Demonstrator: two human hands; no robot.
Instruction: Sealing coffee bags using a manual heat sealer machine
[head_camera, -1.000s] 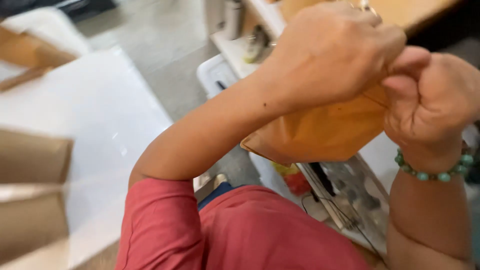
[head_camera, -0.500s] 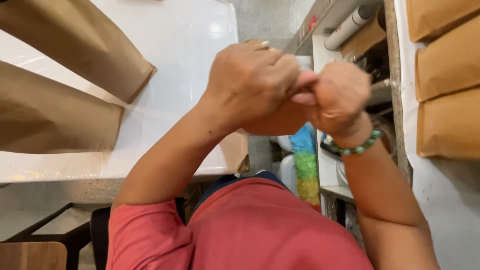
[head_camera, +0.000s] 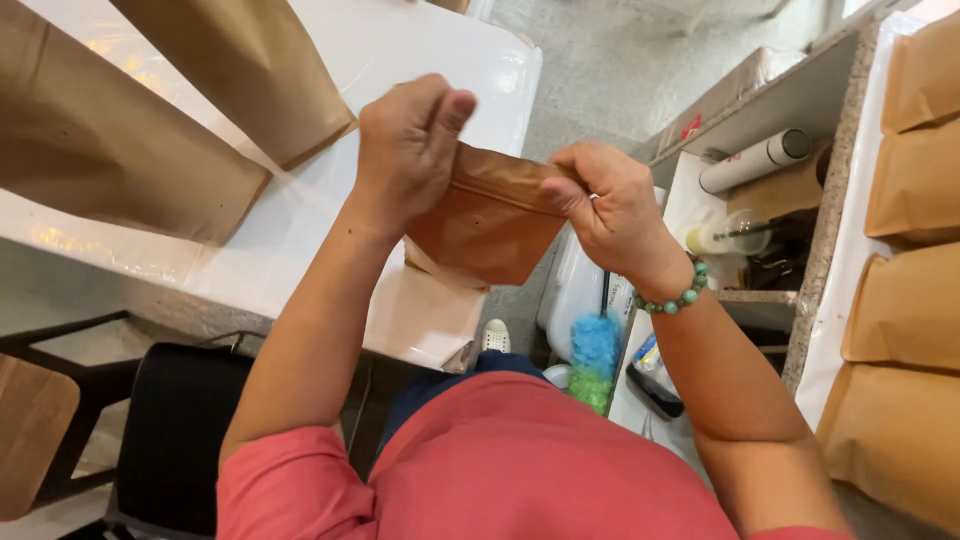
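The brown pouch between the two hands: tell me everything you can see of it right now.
The brown pouch looks like matte kraft paper, flat and apparently empty, held in the air above the edge of the white table. The left hand pinches its top left corner and the right hand grips its top right, so the top edge runs between them. The body hangs down and tapers to a point; a lighter folded part shows at its lower left. Whether the top is sealed cannot be told.

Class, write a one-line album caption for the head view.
Left hand and right hand pinch the top of a brown paper pouch above a white table.
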